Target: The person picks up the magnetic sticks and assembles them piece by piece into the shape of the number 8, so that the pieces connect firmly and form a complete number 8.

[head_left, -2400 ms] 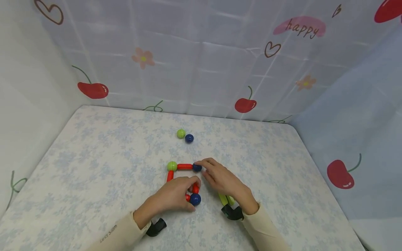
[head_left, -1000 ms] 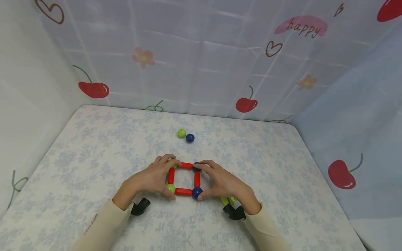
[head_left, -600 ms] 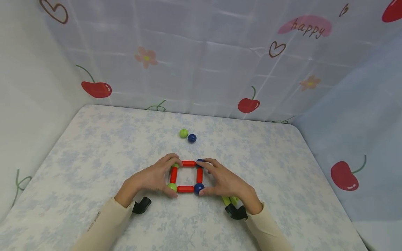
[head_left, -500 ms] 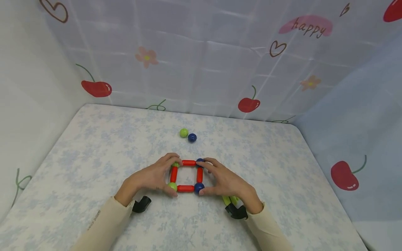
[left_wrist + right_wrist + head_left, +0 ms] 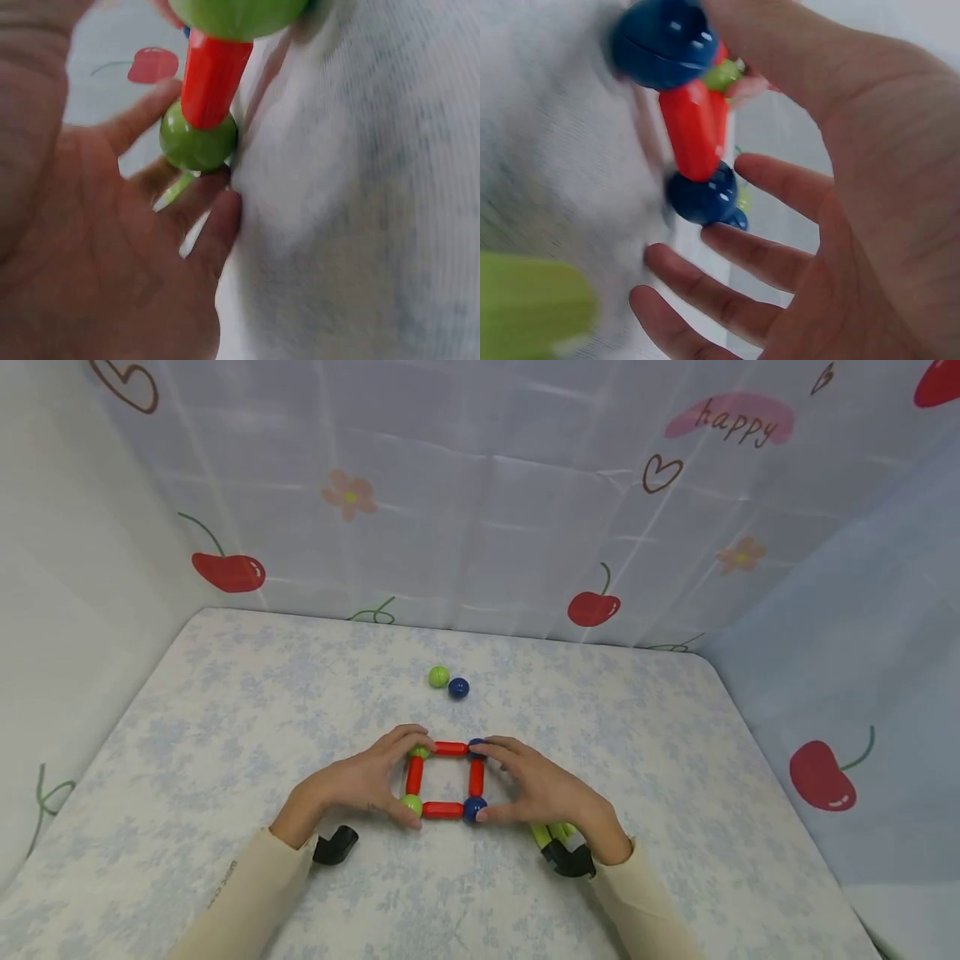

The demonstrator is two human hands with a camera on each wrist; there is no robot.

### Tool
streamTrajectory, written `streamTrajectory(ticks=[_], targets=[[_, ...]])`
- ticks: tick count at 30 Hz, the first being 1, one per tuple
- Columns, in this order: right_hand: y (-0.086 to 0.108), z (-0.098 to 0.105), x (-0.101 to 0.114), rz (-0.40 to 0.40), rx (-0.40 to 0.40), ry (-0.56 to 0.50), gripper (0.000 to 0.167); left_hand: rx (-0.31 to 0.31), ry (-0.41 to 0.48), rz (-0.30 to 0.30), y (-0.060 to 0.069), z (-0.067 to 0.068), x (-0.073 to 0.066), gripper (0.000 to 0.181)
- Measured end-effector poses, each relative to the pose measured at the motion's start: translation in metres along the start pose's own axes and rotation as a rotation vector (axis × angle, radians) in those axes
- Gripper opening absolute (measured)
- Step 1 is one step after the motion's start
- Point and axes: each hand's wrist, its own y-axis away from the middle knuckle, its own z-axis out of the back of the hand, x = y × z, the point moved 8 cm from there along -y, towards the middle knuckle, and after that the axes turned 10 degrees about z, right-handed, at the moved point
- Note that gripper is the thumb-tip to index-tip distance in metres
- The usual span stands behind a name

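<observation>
A square of red magnetic rods point(image 5: 443, 811) and balls lies flat on the table, two green balls on its left side and two blue on its right. My left hand point(image 5: 360, 781) spans the left side, thumb at the near green ball point(image 5: 412, 807) and fingers around the far green ball point(image 5: 199, 141). Across the right side, my right hand point(image 5: 547, 789) has its thumb against the near blue ball point(image 5: 475, 810) and fingertips at the far blue ball point(image 5: 703, 199). Fingers partly cover the far balls in the head view.
Beyond the square rest a loose green ball point(image 5: 438, 677) and a loose blue ball point(image 5: 459, 688). Yellow-green rods point(image 5: 551, 833) lie partly hidden beneath the right wrist. Black wrist camera mounts point(image 5: 336, 846) hang under both wrists. A patterned curtain point(image 5: 480, 510) rises behind the table.
From over the square's near side, my left hand has moved to its left side and now holds both green balls. The square has straightened and shifted slightly away. Little differs over the last half second.
</observation>
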Motion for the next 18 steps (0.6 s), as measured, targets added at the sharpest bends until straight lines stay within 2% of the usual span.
streamTrajectory(ticks=[6, 11, 18], targets=[[-0.016, 0.024, -0.007, 0.002, -0.04, 0.046, 0.071, 0.052, 0.126, 0.037, -0.003, 0.004, 0.017, 0.09], [-0.052, 0.041, -0.015, -0.004, -0.054, 0.133, 0.059, 0.059, 0.211, 0.049, -0.004, 0.007, 0.024, 0.092], [-0.096, 0.052, -0.023, -0.008, -0.062, 0.206, 0.05, 0.065, 0.26, 0.031, -0.002, 0.006, 0.025, 0.096]])
